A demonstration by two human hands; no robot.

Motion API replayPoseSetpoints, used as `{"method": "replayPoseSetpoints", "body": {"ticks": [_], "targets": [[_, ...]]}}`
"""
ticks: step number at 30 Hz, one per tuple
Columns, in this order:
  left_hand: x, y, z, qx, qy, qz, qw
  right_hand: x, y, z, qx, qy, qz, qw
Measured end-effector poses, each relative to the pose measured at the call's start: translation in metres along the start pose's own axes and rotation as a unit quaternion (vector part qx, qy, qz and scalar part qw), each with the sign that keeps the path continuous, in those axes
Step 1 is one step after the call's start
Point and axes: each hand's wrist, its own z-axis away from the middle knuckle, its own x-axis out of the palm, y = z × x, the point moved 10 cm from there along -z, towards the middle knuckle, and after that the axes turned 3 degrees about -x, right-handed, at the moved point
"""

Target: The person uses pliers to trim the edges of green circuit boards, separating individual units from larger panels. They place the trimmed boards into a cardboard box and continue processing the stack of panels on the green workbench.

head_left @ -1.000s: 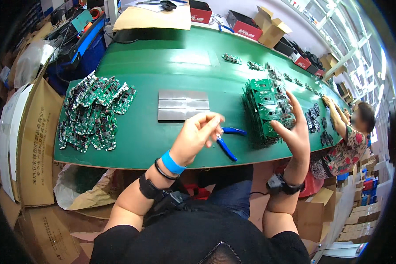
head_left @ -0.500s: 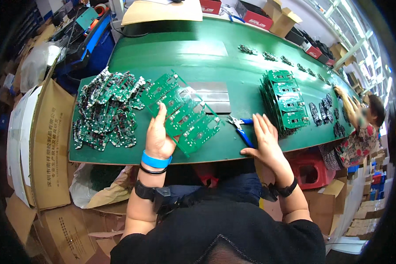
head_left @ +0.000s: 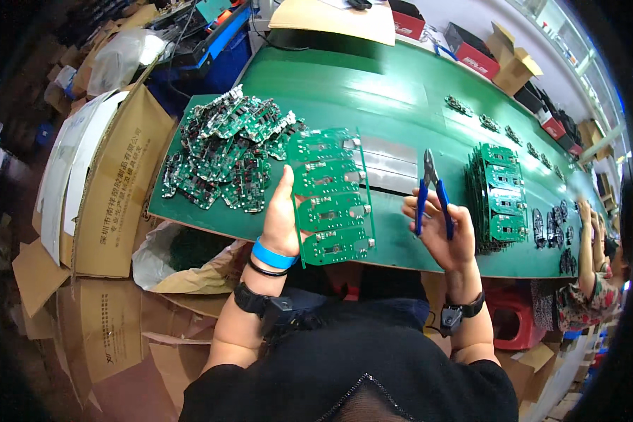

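Right of a lettered carton (head_left: pixel 117 211), the left grip (head_left: pixel 281 225) holds a circuit panel (head_left: pixel 339 202), the right grip (head_left: pixel 453 240) blue-handled cutters (head_left: pixel 441 196).

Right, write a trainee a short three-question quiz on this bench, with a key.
1. Which hand holds the blue-handled pliers?
2. True or false: the pile of loose boards lies left of the stack of panels.
3. Pick one: the wristband nearest the left hand, which grips a green panel, is A) red, B) blue, C) white.

Key: 1. The right hand. 2. True. 3. B.
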Motion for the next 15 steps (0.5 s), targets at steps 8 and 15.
{"method": "replayPoseSetpoints", "body": {"ticks": [8,15], "targets": [[-0.001,-0.013,0.010,0.010,0.031,-0.075,0.997,0.075,-0.041,-0.014,-0.216,-0.125,0.534,0.808],[-0.003,-0.027,0.024,0.022,0.082,-0.121,0.989,0.097,-0.053,-0.003,-0.376,-0.042,0.751,0.541]]}}
